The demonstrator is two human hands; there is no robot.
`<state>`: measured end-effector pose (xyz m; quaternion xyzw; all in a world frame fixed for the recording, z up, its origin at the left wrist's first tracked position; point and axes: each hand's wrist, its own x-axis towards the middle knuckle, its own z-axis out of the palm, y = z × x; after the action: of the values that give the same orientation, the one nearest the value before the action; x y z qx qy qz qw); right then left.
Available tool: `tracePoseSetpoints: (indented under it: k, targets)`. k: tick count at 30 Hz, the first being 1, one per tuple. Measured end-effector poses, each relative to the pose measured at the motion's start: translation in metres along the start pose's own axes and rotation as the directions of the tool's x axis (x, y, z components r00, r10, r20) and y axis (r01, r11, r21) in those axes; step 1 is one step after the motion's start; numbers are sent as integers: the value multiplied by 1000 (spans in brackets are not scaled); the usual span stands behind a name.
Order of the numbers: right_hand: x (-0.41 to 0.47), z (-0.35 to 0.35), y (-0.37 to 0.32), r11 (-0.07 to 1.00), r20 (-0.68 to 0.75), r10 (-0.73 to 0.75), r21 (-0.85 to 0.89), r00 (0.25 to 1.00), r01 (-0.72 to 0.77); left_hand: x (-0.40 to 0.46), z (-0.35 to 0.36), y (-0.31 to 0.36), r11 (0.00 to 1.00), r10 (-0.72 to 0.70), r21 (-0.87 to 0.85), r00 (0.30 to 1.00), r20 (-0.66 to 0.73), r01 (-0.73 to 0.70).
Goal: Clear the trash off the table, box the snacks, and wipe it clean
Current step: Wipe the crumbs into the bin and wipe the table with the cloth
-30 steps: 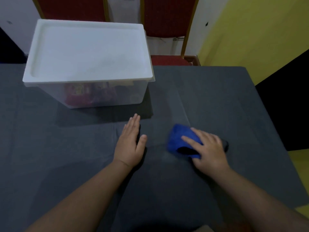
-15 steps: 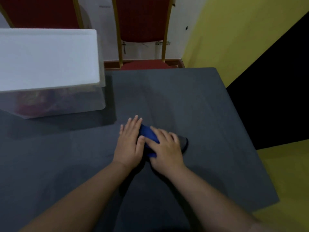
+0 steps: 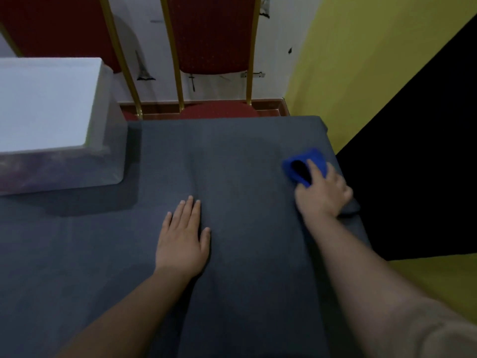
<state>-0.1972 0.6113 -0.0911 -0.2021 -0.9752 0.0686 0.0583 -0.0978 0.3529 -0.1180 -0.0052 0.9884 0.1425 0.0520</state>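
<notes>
My right hand presses blue cloth near table edge, could slip off; left hand flat, empty.

No readable text, labels, brands or nos. anywhere in view. The box at far left of the worktop has a plain white lid w/ no print, and the contents behind its cloudy wall are too blurred to make out any lettering. The blue cloth at the right edge and the red chair at the far side carry no markings either.
</notes>
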Motion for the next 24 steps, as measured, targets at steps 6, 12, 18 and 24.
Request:
tracePoseSetpoints:
  k: [6, 12, 18, 24]
  targets:
    - [-51, 19, -75, 796, 62, -603, 113, 795, 595, 3, 3, 0, 998, -25, 62, 1000, 18, 24]
    - [-28, 9, 16, 800, 21, -600, 25, 799, 600, 4, 3, 0, 992, -40, 122, 998, 39, 35]
    - [94, 8, 18, 993, -17, -120, -4, 993, 120, 4, 4, 0, 990, -38, 136, 999, 36, 33]
    - [129, 27, -91, 975, 62, -222, -12, 973, 223, 4, 6, -2, 992, -27, 124, 999, 25, 24]
